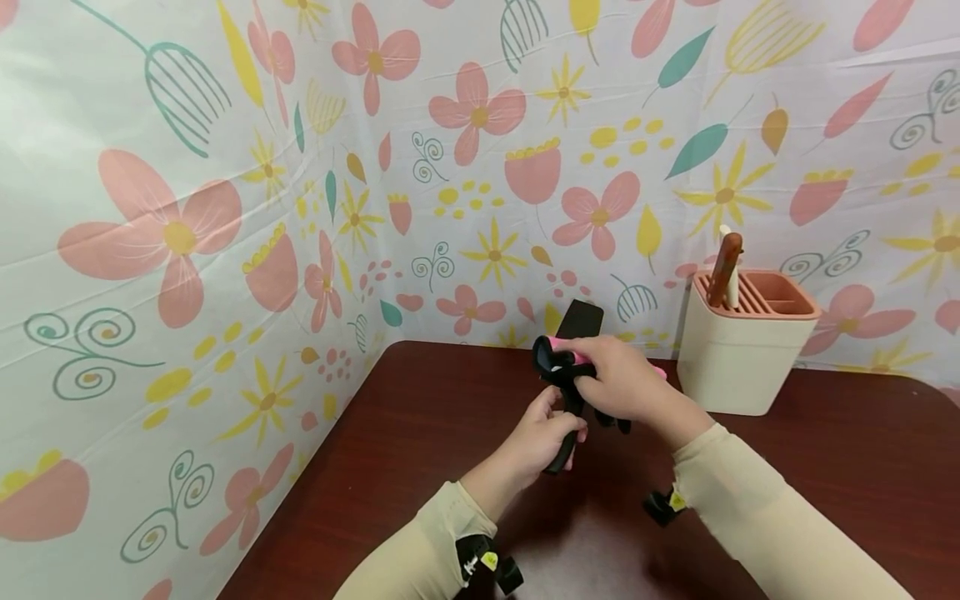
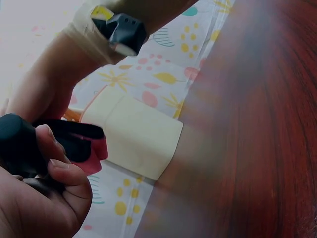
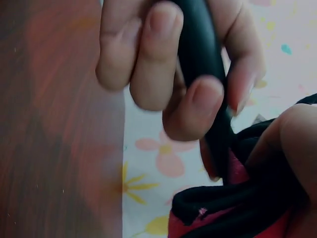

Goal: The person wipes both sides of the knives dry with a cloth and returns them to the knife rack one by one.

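My left hand [image 1: 551, 433] grips the black handle [image 3: 198, 44] of a tool whose flat, wide black blade [image 1: 582, 320] points up and away. In the right wrist view the left fingers curl around this handle. My right hand [image 1: 618, 375] holds a bunched black-and-pink cloth [image 1: 550, 354] around the tool, just above the left hand. Black folds of the cloth hang below the right hand. The lower part of the blade is hidden behind the cloth and right hand. In the left wrist view the cloth's pink edge [image 2: 94, 159] shows beyond the left thumb.
A cream knife holder [image 1: 738, 367] with a salmon slotted top stands at the back right. A brown-handled utensil [image 1: 723, 271] and a white one stand in it. The dark reddish table [image 1: 442, 392] meets a flower-patterned sheet [image 1: 480, 208] behind and at left.
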A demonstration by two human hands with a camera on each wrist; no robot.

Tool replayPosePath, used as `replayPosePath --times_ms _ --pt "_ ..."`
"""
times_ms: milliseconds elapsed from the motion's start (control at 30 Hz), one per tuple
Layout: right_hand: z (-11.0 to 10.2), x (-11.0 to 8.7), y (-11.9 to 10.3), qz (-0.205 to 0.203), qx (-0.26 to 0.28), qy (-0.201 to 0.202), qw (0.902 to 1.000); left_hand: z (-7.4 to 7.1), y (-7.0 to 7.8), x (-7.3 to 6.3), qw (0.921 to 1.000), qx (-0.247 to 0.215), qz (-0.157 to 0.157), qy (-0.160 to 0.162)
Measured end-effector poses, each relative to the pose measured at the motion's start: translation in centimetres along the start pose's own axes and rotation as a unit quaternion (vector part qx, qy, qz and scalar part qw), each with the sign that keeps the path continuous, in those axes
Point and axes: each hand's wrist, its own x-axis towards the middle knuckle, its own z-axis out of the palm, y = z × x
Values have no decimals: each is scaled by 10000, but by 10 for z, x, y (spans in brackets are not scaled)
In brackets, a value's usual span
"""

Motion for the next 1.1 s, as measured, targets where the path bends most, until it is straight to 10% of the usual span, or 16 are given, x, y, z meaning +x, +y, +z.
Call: replayPosePath --times_ms 233,467,1100 --pt "-7 -18 -6 -256 702 -53 9972 -1 0 -1 9999 -107 25 78" --pt "-8 -33 -5 -562 1613 729 9826 -4 3 0 9984 -537 -65 155" --pt "20 -57 -17 -646 906 940 9893 -7 1 2 9855 -1333 -341 991"
